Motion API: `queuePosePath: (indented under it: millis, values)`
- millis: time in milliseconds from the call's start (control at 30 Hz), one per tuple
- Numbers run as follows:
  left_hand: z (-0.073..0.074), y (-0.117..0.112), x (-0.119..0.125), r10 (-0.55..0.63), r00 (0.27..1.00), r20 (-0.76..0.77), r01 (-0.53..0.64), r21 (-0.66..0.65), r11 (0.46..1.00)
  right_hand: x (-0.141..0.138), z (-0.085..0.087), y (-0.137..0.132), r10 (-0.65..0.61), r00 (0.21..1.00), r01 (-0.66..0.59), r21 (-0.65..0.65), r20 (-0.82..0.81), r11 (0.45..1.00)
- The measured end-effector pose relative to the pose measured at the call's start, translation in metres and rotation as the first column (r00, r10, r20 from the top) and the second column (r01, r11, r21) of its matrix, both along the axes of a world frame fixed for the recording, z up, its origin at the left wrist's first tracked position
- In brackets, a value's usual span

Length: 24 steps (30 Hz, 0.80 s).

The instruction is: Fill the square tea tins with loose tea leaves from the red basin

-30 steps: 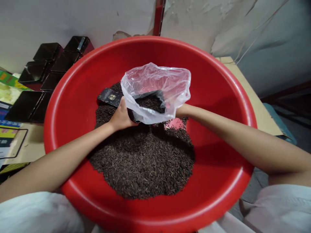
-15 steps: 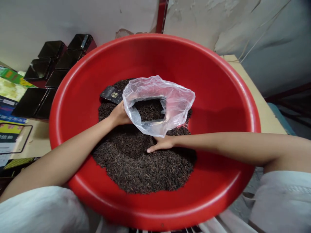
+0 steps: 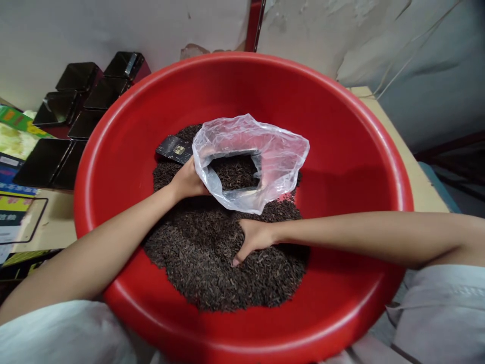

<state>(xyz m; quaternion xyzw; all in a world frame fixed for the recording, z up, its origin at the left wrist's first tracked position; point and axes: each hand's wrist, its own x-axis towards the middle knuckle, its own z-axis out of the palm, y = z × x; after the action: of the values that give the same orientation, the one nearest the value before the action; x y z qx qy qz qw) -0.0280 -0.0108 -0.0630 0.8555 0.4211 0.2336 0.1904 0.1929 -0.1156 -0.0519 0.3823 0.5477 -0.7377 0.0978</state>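
My left hand (image 3: 188,181) grips the left side of a tin whose opening is lined with a clear plastic bag (image 3: 282,151). The bag's mouth flares wide over the rim, and dark loose tea leaves (image 3: 233,172) show inside. Around and below the tin lies a heap of the same tea (image 3: 212,278), in a large red basin (image 3: 341,151). My right hand (image 3: 254,237) is in this heap, just in front of the bag. Its thumb is stretched away from the fingers, whose tips are hidden in the tea. A black lid with gold print (image 3: 175,148) rests on the tea left of the tin.
Several dark, shiny tins (image 3: 43,162) stand on the table (image 3: 56,217) left of the basin. Colourful printed packages (image 3: 15,212) lie near them. A wall (image 3: 113,25) is close behind the basin. More tabletop (image 3: 424,192) shows on the right.
My right hand has moved down and toward me in the tea, out from under the bag's edge, with its thumb lower. My left hand still holds the tin in nearly the same place.
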Motion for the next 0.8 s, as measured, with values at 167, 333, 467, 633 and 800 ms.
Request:
queuePosePath:
  millis: [167,333,467,633,800]
  values:
    - [0.010,-0.003,0.003,0.025,1.000,0.017,-0.025,-0.003,1.000,-0.007,0.019,-0.002,-0.263,0.960,0.270,-0.080,0.097,0.959]
    - [0.030,-0.011,0.005,-0.036,0.999,0.021,0.037,-0.030,0.999,-0.009,0.052,0.000,-0.262,0.965,0.263,-0.047,0.032,0.964]
    - [0.033,-0.011,0.007,-0.030,1.000,0.004,0.030,-0.004,1.000,-0.007,0.076,-0.001,-0.232,0.973,0.231,-0.053,-0.011,0.972]
    - [0.031,-0.010,0.007,-0.018,1.000,0.016,0.018,-0.013,1.000,-0.006,0.105,-0.001,-0.190,0.980,0.187,-0.040,-0.068,0.982]
    - [0.028,-0.010,0.006,-0.005,1.000,0.024,0.005,0.015,1.000,-0.003,0.143,0.002,-0.172,0.964,0.170,-0.023,-0.205,0.985]
